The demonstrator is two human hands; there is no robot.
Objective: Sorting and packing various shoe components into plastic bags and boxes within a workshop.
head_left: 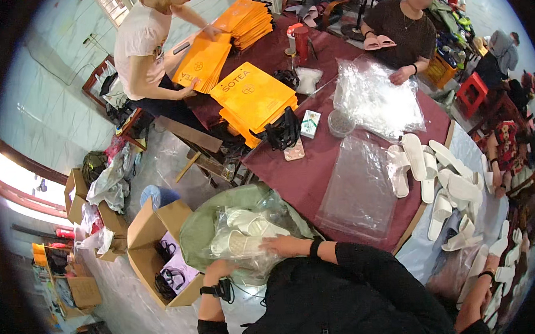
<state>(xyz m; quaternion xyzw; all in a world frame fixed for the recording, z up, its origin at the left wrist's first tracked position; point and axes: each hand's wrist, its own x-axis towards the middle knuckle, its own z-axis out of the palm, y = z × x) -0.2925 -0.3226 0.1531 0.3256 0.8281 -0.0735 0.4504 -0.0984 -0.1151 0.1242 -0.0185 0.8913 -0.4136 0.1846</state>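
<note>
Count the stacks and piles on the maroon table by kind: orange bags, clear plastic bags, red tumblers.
Orange bag stacks: 3
Clear plastic bag piles: 2
Red tumbler: 1
Total: 6

Lighting and image quality: bright, even daylight; strong fisheye distortion.

Overexposed glare along a window strip [21, 192] at the left rim. Soft sheen on the clear plastic bags [376, 98] on the desk [316, 170]. Shadows faint and diffuse. Straight edges bow outward; black vignette rings the frame. Centre sharp; rim detail soft, smeared.
</note>
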